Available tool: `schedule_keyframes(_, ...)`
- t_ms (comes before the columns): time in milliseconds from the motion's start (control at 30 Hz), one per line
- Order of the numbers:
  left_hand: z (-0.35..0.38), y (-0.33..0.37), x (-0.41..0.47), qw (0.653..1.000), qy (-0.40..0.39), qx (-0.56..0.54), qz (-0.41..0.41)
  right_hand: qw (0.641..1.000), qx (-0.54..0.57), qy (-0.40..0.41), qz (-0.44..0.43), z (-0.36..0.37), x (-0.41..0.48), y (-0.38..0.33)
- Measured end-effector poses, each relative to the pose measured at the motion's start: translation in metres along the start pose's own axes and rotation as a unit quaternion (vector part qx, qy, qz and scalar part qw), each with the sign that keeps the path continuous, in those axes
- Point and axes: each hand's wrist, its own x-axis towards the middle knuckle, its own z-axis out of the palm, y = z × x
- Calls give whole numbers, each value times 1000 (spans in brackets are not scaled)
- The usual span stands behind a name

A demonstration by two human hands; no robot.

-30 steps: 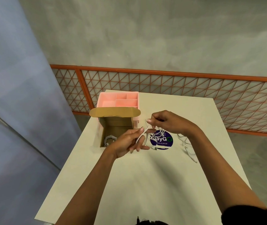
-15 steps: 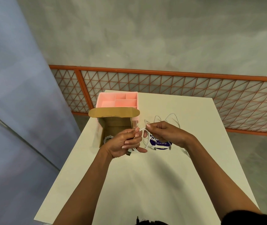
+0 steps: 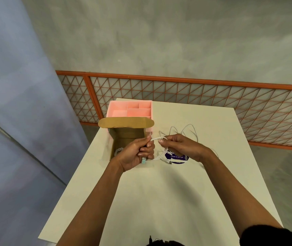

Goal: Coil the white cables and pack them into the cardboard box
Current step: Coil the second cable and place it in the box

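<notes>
Left hand (image 3: pixel 134 155) grips a partly coiled white cable (image 3: pixel 156 139), fingers curled round its loops, plug (image 3: pixel 143 161) protruding below. Right hand (image 3: pixel 180 146) pinches the strand just beside it. Both are above the table (image 3: pixel 159 201), beside the open cardboard box (image 3: pixel 127 133); a second coiled cable (image 3: pixel 117 150) lies inside.

One table (image 3: pixel 159 192), one cardboard box (image 3: pixel 125 134), one pink divided tray (image 3: pixel 116 110), one round purple label (image 3: pixel 179 159). Two hands: left hand (image 3: pixel 135 153), right hand (image 3: pixel 180 146). Two white cables for certain: coiled cable (image 3: pixel 118 150) in the box, held cable (image 3: pixel 159 156) between the hands. Thin loops (image 3: pixel 186 128) beyond: same cable or a third, unclear.
</notes>
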Motion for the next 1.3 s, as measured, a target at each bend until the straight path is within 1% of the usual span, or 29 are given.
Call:
schedule_keyframes(167,1,-3,4,998,52,47,-4,997,-31,61,-22,1,0,3)
schedule_keyframes(233,-1,-4,5,996,57,67,-11,995,-28,87,-41,-5,-1,5)
schedule_keyframes(300,-1,-7,5,995,44,91,-25,992,-23,110,-51,-10,0,5)
schedule_keyframes(400,1,-12,3,994,-3,101,-35,986,-19,150,-64,-17,2,4)
schedule_keyframes(433,2,-13,3,995,-15,98,-32,986,-24,154,-63,-18,1,3)
schedule_keyframes(500,3,-12,2,995,-16,97,-20,990,-27,130,-49,-20,-1,4)
schedule_keyframes(600,0,-9,4,996,21,84,7,998,8,62,-16,-21,-6,10)
schedule_keyframes(733,-8,-7,4,998,51,35,33,999,-2,33,-28,-21,-6,13)
schedule_keyframes(833,-12,-7,3,998,50,11,39,999,-17,41,-29,-20,-2,11)
schedule_keyframes(867,-11,-7,2,998,48,13,36,997,-29,59,-33,-21,0,12)
schedule_keyframes(933,-10,-6,0,998,40,27,27,991,-31,120,-50,-20,7,15)
schedule_keyframes(1000,-8,-7,0,998,31,58,20,982,3,177,-66,-17,12,15)
schedule_keyframes(1100,-6,-7,0,995,25,100,10,970,94,214,-71,-9,16,10)
schedule_keyframes(1167,-5,-6,1,993,20,112,7,961,153,222,-58,-4,17,8)
schedule_keyframes(1300,-5,-2,-1,994,-2,110,9,937,280,208,-26,4,19,5)
